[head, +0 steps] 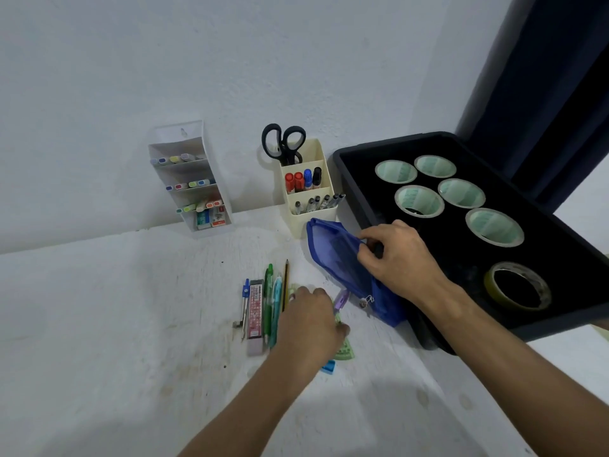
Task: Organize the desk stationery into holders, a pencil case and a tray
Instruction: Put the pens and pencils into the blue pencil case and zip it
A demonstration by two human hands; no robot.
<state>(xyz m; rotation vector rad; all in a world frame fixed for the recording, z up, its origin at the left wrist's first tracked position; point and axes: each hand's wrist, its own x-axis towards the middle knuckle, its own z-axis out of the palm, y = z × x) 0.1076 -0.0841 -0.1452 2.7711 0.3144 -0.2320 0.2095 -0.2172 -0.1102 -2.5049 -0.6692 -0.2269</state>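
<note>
A white tabletop (115, 324) is seen from above, with a white wall behind it. At the right, a large black tray (566, 311) is placed; five rolls of tape with green inner cores (420, 201) are laid flat in it, and one wider, yellowish roll (517, 286) lies near its front edge. A white tiered holder (194, 179) is leaned against the wall, and highlighters and erasers are kept on its shelves. Beside the tray, a cream holder (309, 189) is stood, in which black scissors (283, 141), red, blue and black markers and several pens are sorted.

A blue pencil case (333, 258) lies just in front of the cream holder, touching the tray's edge. Its upper edge is pinched by the right hand (400, 255), with the fingers closed on the fabric. The left hand (311, 319) is lowered, palm down, over loose items on the tabletop; whether something is gripped cannot be told. To the left of it, a compass (244, 301), a pink lead box (256, 315), green pens (268, 291) and a pencil (286, 278) are lined up side by side. A small blue sharpener (329, 367) is seen below the hand.
</note>
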